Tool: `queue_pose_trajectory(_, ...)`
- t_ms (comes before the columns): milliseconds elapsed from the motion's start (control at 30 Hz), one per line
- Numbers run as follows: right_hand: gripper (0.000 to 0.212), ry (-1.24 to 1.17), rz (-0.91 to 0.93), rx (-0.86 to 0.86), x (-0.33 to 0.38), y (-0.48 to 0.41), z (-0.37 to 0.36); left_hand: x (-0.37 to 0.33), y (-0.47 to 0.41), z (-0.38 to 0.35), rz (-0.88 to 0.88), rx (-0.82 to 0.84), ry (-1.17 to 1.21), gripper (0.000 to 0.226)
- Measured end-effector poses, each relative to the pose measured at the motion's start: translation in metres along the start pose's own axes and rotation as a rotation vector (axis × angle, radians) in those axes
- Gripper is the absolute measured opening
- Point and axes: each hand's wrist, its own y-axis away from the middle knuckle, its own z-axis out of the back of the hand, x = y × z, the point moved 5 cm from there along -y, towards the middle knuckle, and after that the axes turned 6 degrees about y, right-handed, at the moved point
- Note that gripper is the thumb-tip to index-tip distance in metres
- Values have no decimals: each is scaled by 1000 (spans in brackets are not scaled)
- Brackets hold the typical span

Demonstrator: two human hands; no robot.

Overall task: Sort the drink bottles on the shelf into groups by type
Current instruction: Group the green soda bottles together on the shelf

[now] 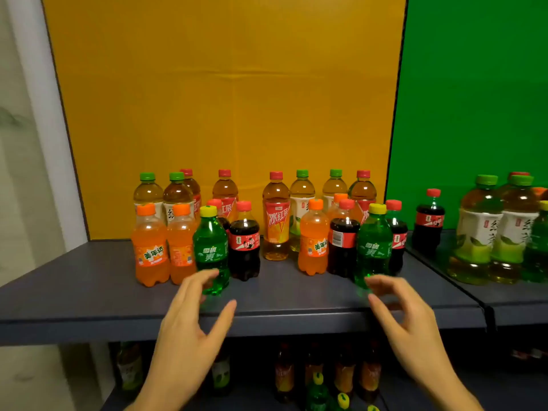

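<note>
Mixed drink bottles stand on a dark grey shelf [89, 280]. In front are two orange soda bottles [151, 247], a green soda bottle [211, 247], a cola bottle [245, 244], another orange soda [313, 241], a second cola [343, 241] and a second green soda [374, 244]. Taller tea bottles line the back, among them a red-labelled iced tea [276, 221]. My left hand [189, 327] is open, fingertips just in front of the left green soda's base. My right hand [406, 318] is open, fingertips near the right green soda's base. Neither hand holds anything.
A second shelf section on the right carries a cola bottle [429, 223] and large green tea bottles [480, 229]. A lower shelf holds more bottles [317, 375] in shadow. A yellow panel [225, 99] and a green panel [474, 99] back the shelves.
</note>
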Motion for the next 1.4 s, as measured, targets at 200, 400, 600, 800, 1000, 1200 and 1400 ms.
queue_pose_trajectory(200, 39, 55, 63, -153, -19, -57, 13, 20, -52, -15, 41, -236, -194, 72)
queue_pose_trajectory(400, 71, 65, -53, -208, -47, -82, 2, 51, -71, -27, 200, -337, -289, 91)
queue_pose_trajectory(600, 89, 204, -127, -260, -58, -79, -17, 73, -72, -39, 290, -360, -304, 84)
queue_pose_trajectory(800, 91, 206, -227, -228, -64, -80, -25, 79, -76, -35, 301, -345, -229, 70)
queue_pose_trajectory(1000, 85, 138, -251, -146, -57, -76, -30, 63, -68, -43, 241, -222, -103, 74)
queue_pose_trajectory(1200, 79, -32, -263, -104, -43, -60, -22, 20, -68, -66, 77, -132, 109, 71)
queue_pose_trajectory(1400, 74, -100, -258, -158, -44, -52, 24, -34, -81, -107, -7, 7, 346, 64)
